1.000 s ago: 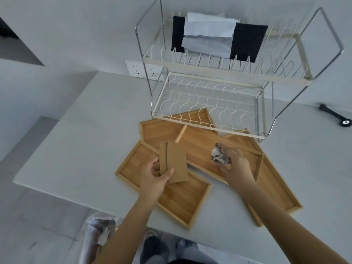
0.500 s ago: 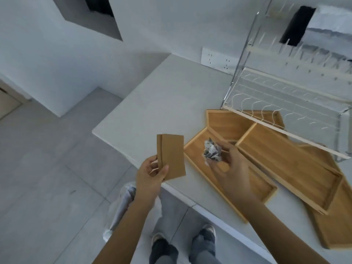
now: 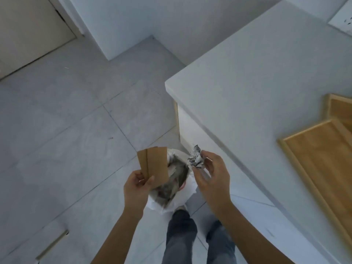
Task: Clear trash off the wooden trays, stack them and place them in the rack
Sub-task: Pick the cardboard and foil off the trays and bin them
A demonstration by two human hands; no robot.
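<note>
Hands now off the white table (image 3: 266, 77) and above the white-lined bin (image 3: 176, 191) at 6 o'clock, I see left hand (image 3: 137, 189) pinching folded brown cardboard (image 3: 153, 164), right hand (image 3: 211, 178) gripping crumpled grey paper (image 3: 196, 159), wooden trays (image 3: 320, 161) shifted to 3 o'clock, rack gone from view.

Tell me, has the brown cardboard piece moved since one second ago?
Yes. The cardboard, held in the left hand, was above the wooden trays on the table; now it is off the table, over the trash bag on the floor.
</note>
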